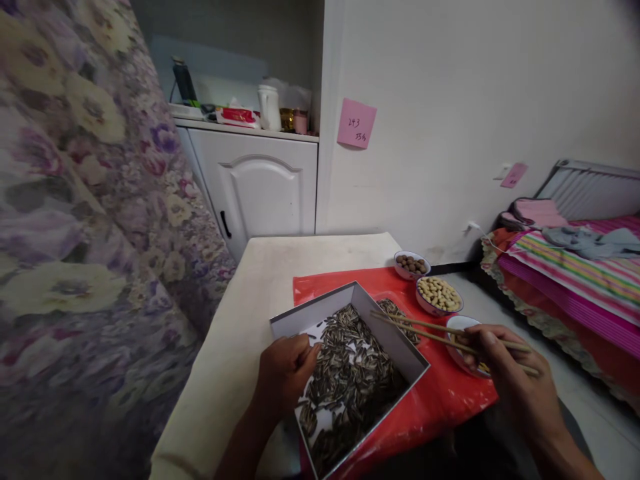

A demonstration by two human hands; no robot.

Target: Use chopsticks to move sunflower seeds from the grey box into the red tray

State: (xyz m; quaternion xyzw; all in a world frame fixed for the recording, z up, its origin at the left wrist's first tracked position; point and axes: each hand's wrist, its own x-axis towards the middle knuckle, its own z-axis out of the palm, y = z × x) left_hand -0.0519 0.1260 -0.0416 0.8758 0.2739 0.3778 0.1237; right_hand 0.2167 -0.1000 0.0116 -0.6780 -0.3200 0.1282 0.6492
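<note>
Chopsticks [425, 324] at box wall [400, 350]; peanut bowl [428, 306] beyond.

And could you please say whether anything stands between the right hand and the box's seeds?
Yes: the box's right wall rises between the seeds and the right hand, whose chopsticks reach over it.

Chopsticks [431, 325]: wood, matt. Shallow box [313, 319]: smooth, apparently cardboard. Red sheet [440, 403]: thin plastic film, glossy, creased. Peanut bowl [427, 306]: glossy, ceramic-looking. From where I stand, cabinet door [270, 193]: smooth, satin white; curtain [90, 233]: printed cloth.
</note>
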